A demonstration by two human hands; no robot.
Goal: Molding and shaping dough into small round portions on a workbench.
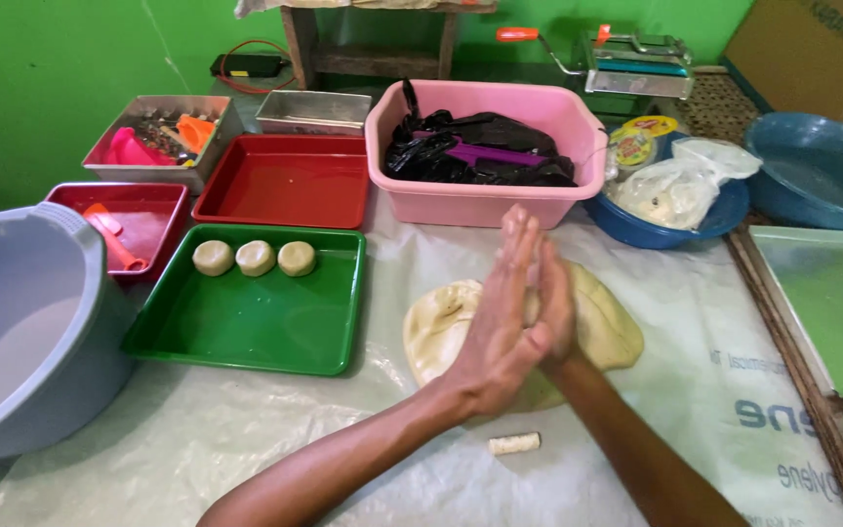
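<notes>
My left hand (495, 322) and my right hand (556, 307) are pressed flat together, palm to palm, fingers straight and pointing away from me. Whatever lies between the palms is hidden. They hover just above a flattened mass of pale dough (436, 332) on the plastic-covered table. A small ridged roll of dough (514, 444) lies on the sheet near my wrists. To the left, a green tray (246, 359) holds three round dough balls (256, 258) in a row along its far edge.
A grey basin (31, 322) stands at the far left. Behind are two red trays (285, 185), a pink tub (485, 203) with a black bag, a blue bowl (670, 231) with a plastic bag, a blue basin (812, 171) and a hand-crank roller machine (636, 63). Green trays (831, 293) line the right edge.
</notes>
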